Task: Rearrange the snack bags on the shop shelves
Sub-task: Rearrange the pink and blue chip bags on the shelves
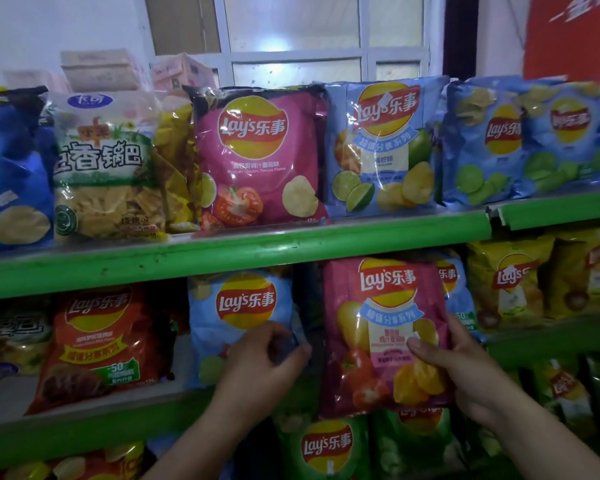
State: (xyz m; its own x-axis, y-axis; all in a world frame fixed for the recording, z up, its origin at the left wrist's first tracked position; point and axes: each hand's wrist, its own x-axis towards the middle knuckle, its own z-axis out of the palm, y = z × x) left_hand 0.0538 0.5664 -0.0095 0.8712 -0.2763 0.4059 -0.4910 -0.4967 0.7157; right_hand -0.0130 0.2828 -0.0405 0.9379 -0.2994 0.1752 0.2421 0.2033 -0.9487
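Note:
My right hand (465,365) grips the right edge of a large pink Lay's bag (378,341), held upright in front of the middle shelf. My left hand (264,362) pinches the lower right edge of a light blue lime Lay's bag (239,317) standing on the middle shelf just left of the pink one. On the top shelf stand another pink tomato Lay's bag (257,157) and a light blue lime Lay's bag (381,147).
Green shelf rails (222,251) run across the view. Top shelf: a dark blue bag (11,174), a clear rice-crust snack bag (104,168), more lime bags (534,140). Middle shelf: a red Lay's bag (97,344), yellow bags (513,282). Green Lay's bags (326,448) sit below.

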